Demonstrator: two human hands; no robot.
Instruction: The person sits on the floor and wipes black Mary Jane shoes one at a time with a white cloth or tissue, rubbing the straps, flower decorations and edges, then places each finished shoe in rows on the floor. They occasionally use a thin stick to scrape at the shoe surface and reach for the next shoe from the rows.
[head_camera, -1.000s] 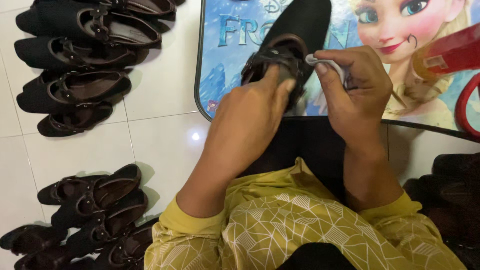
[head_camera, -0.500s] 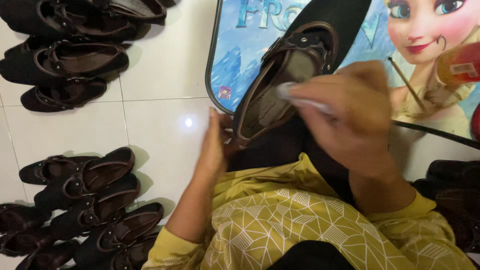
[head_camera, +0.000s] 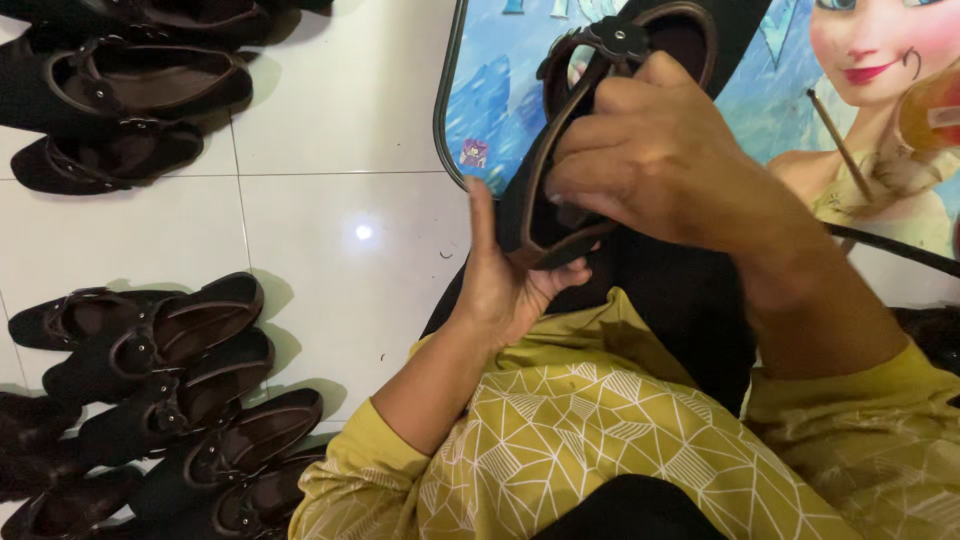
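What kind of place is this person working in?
Probably a small home shoemaking workshop: many matching dark shoes lined up on a white tiled floor, one shoe worked in hand, beside a low table with a cartoon picture.

Matt suede-like shoe (head_camera: 560, 180), glossy white floor tiles (head_camera: 330, 250).

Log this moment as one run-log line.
left hand: cradles dark strapped shoe | right hand: fingers inside shoe | nearby: shoe rows, white tile floor
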